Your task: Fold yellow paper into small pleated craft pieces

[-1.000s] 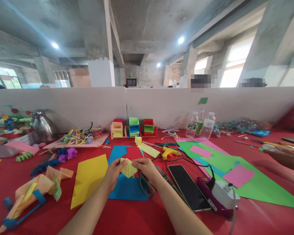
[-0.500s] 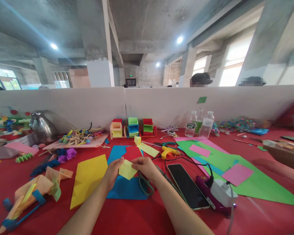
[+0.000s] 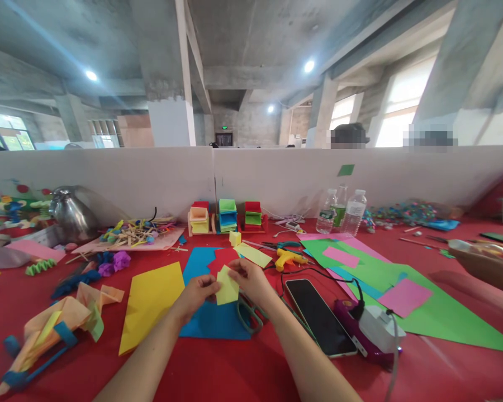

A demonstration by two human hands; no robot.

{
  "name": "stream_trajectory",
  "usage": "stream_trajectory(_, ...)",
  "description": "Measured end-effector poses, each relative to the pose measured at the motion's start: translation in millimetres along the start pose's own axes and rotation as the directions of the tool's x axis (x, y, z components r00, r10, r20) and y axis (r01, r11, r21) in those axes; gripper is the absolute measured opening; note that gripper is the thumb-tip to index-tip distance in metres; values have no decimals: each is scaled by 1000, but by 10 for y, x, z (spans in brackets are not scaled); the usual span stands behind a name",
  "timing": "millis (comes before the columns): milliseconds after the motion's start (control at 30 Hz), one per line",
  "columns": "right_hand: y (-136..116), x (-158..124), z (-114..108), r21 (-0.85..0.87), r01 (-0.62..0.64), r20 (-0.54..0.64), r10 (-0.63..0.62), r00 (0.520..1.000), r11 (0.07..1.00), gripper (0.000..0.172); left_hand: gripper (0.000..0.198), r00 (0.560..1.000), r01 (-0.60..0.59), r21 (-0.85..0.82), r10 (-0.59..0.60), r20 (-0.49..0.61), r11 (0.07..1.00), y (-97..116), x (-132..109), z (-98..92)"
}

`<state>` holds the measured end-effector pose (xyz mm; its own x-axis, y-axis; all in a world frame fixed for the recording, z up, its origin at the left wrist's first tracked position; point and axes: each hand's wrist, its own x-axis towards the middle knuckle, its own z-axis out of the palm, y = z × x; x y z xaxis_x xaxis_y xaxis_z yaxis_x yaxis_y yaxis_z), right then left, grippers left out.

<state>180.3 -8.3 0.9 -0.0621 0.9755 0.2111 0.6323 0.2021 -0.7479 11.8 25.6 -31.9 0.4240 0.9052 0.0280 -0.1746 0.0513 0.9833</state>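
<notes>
Between my two hands is a small piece of pale yellow paper, held above the blue sheet. My left hand pinches its left edge, while my right hand grips it at the upper right corner. Below my right hand lie scissors with dark green handles, their blades hidden. Just beyond my hands are a red piece of paper, a pale yellow strip and a little yellow paper box. A yellow card sheet rests left of my left forearm.
Right of my arm lie a phone, a purple power strip and a yellow glue gun. Small paper boxes stand by the white partition. Bottles stand back right. Another person's hand is at the far right.
The pale yellow paper has turned in my hands, now showing a flat face tilted upright. My left hand has shifted slightly on its edge; my right hand has risen a little.
</notes>
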Motion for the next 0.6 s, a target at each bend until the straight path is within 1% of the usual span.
stream_trajectory(67,18,-54,-98,-152,-55,34,61,998,987,25,24,995,-28,-38,24,-95,999,12,40,-68)
stream_trajectory(167,58,-123,-182,-357,-128,112,179,977,925,27,19,976,-55,-100,33,-217,993,25,93,-163)
stream_trajectory(233,68,-150,-174,-442,-154,137,236,962,884,28,23,964,-60,-147,19,-266,987,29,117,-205)
stream_trajectory(300,65,-173,-137,-479,-169,147,268,952,861,28,27,955,-63,-196,2,-298,979,36,133,-233)
stream_trajectory(400,86,-215,-101,-459,-180,152,277,949,870,27,29,941,-80,-259,-13,-337,963,59,152,-265)
stream_trajectory(467,138,-237,-120,-401,-186,147,264,953,897,25,30,930,-100,-294,-16,-367,950,81,164,-286)
stream_trajectory(533,202,-236,-168,-305,-192,139,243,960,933,21,30,919,-122,-328,-18,-394,937,101,177,-306)
stream_trajectory(600,236,-212,-223,-174,-186,114,207,972,967,24,30,910,-138,-362,-26,-413,922,114,189,-322)
